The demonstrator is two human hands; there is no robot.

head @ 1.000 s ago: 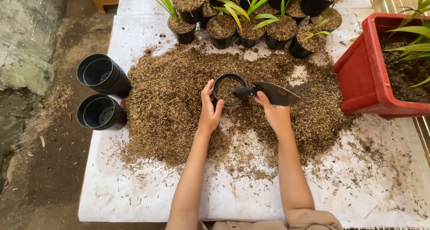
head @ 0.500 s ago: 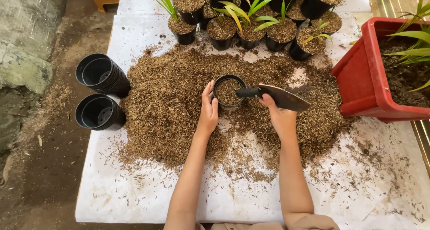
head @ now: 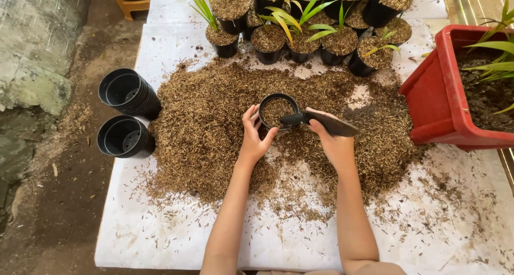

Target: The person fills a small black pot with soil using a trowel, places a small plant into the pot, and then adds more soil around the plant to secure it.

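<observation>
**Small pot steadied, trowel held at its rim**

The left hand is curled partly closed around the side of a small black pot, fingers wrapped on its left wall, so the pot is kept upright in the loose heap. The right hand is closed around the handle of a dark trowel; the handle end is laid against the pot's right rim and the blade is pointed away to the right. The pot is seen partly filled with the same brown mix, which fits the trowel being held so close to the rim.

The pot is set in the middle of a wide pile of brown husk-like potting mix, spread over a white-covered surface. The mix is judged to be piled there so it stays within reach of both hands.

At the far edge of the surface, a cluster of filled black pots is grouped, several with green seedlings. At the left edge, two stacks of empty black pots are laid on their sides, openings turned toward the camera. At the right, a red rectangular planter with soil and green leaves is placed. A wooden stool is partly seen at top left, on bare ground.

No packages, labels or signs are visible.
</observation>
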